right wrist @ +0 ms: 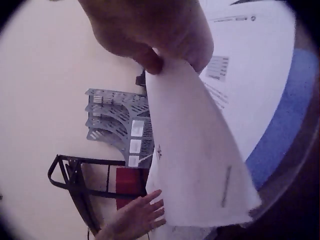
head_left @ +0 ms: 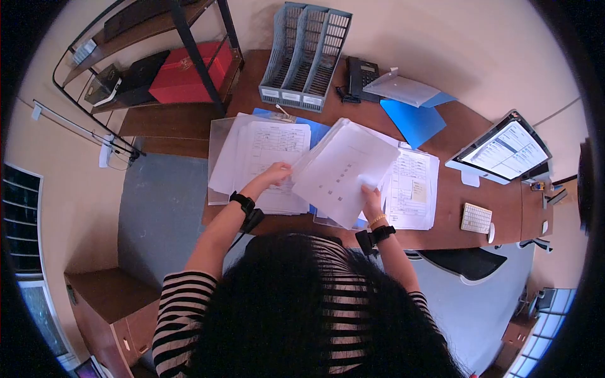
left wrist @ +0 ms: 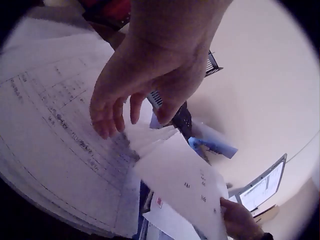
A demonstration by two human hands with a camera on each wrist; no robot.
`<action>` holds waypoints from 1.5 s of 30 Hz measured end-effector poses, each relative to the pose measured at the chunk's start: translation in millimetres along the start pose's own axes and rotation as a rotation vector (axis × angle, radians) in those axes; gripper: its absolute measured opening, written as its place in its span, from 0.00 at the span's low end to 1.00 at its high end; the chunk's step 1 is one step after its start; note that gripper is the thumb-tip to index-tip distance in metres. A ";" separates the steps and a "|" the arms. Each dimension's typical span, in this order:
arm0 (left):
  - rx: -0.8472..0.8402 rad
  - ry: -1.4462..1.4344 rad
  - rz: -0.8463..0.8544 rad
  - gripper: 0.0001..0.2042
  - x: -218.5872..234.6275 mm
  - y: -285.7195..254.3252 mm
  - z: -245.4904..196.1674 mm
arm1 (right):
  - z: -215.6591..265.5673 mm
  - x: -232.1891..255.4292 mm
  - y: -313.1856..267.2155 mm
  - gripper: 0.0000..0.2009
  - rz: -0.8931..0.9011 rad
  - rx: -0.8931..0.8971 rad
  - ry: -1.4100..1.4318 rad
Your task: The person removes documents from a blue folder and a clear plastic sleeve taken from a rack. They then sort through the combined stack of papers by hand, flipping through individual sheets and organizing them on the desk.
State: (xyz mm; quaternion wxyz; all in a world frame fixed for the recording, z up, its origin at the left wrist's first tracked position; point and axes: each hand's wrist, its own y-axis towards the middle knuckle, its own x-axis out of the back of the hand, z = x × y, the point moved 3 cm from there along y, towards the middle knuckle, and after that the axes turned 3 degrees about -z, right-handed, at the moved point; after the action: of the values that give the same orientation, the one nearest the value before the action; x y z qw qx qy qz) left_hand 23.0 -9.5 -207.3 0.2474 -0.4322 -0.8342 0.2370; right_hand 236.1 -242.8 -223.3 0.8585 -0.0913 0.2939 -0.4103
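Note:
My right hand [head_left: 372, 201] pinches a sheaf of white papers [head_left: 345, 165] by its near right edge, thumb on top. The top sheet carries a few lines of large printed characters, and the sheaf tilts over the middle of the desk. Beside its left edge is my left hand [head_left: 276, 174], fingers loosely bent and nothing between them in the left wrist view. Under that hand lies a stack of printed forms [left wrist: 60, 130] with handwritten entries. Another stack of forms [head_left: 408, 208], bearing a pale yellow note [head_left: 418, 190], lies right of the sheaf, partly covered by it.
A grey file rack [head_left: 293, 94] and a black telephone [head_left: 362, 74] stand at the back of the brown desk [head_left: 454, 214]. Blue folders [head_left: 416, 123] lie behind the papers. To the right are a monitor [head_left: 507, 151], keyboard [head_left: 476, 218] and mouse [head_left: 491, 233]. A shelf holds a red box [head_left: 189, 72].

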 end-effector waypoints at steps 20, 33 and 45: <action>-0.061 -0.585 0.045 0.18 -44.8 13.2 29.7 | -51.6 -44.2 -35.3 0.18 0.540 -0.740 -0.111; -0.346 0.084 -0.083 0.14 42.3 1.3 -28.0 | 67.4 -13.6 -12.1 0.16 0.359 -0.152 -0.585; -0.637 0.959 -0.087 0.12 22.5 55.0 -113.9 | 20.3 11.9 31.5 0.23 0.245 0.300 -1.227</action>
State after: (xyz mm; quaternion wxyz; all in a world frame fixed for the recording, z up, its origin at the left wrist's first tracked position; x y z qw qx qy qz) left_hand 115.2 58.3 -148.9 0.4650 -0.5098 -0.6760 -0.2587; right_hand 274.3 -233.2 -224.6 0.9145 -0.1540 -0.3030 -0.2193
